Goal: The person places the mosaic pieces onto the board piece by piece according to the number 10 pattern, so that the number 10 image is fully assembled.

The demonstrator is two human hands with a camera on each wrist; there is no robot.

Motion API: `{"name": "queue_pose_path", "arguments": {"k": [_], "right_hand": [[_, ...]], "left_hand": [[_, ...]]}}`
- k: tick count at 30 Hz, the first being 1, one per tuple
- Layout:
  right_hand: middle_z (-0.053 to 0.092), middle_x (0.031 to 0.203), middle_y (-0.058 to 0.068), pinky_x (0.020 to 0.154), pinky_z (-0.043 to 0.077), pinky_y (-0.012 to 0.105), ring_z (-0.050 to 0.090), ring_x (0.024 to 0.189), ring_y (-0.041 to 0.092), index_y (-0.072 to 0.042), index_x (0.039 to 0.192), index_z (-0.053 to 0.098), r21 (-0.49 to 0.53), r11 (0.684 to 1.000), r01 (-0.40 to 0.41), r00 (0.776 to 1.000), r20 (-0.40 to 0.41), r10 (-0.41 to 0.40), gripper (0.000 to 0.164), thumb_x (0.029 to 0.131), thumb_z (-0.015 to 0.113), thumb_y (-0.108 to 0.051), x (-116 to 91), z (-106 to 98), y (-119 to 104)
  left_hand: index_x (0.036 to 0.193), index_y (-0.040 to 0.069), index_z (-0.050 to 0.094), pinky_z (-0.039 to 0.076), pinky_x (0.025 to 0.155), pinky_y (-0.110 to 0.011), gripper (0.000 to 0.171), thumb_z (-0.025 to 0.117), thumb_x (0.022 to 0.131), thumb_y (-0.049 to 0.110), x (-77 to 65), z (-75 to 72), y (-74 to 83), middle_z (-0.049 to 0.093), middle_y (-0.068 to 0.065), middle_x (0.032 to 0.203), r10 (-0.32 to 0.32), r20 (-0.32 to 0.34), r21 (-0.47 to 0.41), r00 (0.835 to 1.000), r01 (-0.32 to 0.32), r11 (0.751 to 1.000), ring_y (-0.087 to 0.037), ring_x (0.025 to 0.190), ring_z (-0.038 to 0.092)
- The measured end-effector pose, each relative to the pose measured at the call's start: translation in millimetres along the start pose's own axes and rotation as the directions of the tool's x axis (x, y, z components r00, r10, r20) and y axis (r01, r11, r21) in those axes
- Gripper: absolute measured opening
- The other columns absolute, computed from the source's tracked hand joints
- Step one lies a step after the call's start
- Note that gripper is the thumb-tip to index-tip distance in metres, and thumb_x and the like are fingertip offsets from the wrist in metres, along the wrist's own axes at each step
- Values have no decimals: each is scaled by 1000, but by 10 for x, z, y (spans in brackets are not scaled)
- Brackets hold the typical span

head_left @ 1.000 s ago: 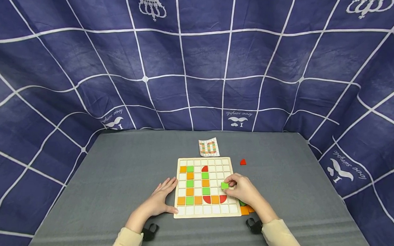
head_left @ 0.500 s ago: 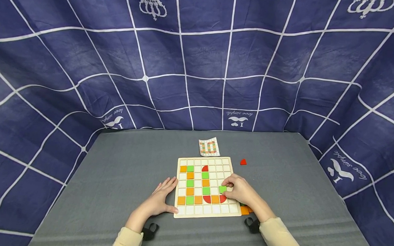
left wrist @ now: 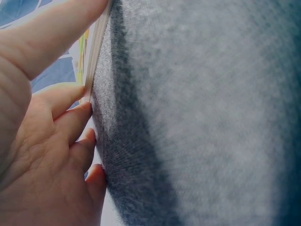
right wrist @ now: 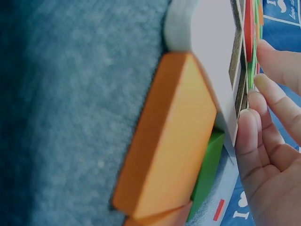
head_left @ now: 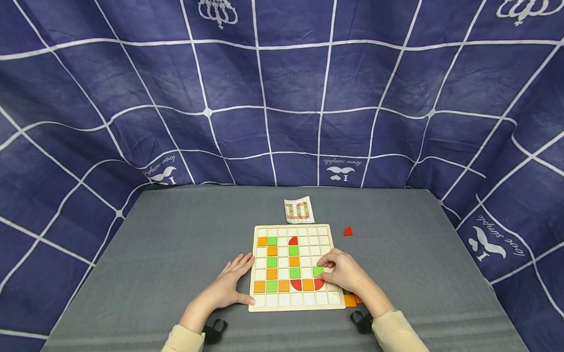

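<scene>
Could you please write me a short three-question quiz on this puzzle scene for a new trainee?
1. True or false: the left hand rests flat beside the grid board, touching its left edge.
2. What does the right hand pinch? A) a red piece B) a green square tile C) the pattern card
3. Fill in: the lone red piece lies on the grey table to the board's upper ____.

Key: 1 true; 2 B; 3 right.
</scene>
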State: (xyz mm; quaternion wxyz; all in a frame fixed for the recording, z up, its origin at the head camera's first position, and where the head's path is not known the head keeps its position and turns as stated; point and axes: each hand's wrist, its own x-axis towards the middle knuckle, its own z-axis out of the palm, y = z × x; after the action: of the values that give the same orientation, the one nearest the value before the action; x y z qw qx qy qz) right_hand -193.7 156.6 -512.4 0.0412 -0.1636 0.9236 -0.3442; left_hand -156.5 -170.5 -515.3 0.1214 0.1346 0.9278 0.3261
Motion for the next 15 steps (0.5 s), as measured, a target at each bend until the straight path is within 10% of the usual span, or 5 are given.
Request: {"name": "queue_pose_path", "arguments": {"k": [15], "right_hand": [[67,81,-1,65,49,19,55,71,7,-7,96,75,161,984,-80,985,-142,103,11,85,75,-10,106,-259,199]], "left_hand": [[152,2,34,13,123,-58,107,92,64,22,-7,-21,-4,28,-16,161,3,16,-8,1000,-3,1000,-39,151,17]]}}
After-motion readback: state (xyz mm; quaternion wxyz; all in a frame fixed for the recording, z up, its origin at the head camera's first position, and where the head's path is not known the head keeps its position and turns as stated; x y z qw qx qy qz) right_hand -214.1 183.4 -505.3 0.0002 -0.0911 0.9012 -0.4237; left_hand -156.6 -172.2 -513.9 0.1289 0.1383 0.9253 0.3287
